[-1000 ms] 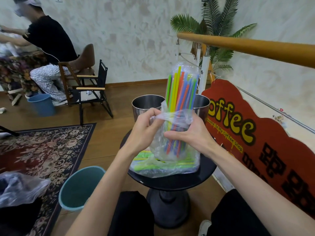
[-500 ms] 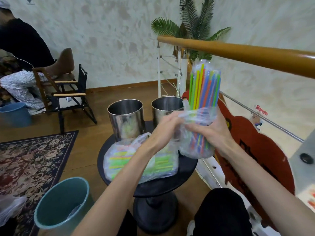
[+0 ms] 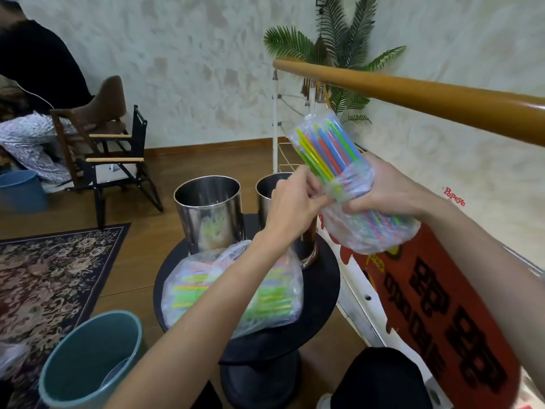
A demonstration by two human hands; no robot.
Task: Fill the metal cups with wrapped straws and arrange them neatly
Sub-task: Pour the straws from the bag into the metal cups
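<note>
The clear plastic bag of bright straws [image 3: 339, 160] has tipped over toward the shiny metal cups [image 3: 211, 214], with the right hand [image 3: 389, 190] gripping it and the left hand [image 3: 295, 199] pinching it, so pouring looks near.

Both hands — left [image 3: 290, 202], right [image 3: 386, 190] — grip a tilted straw bag [image 3: 348, 184]; two metal cups [image 3: 211, 214] stand below.

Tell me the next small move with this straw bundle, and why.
Probably peel the plastic bag off the straws: the right hand grips the bundle, the left hand pinches its wrap, and the metal cups look unfilled.
</note>
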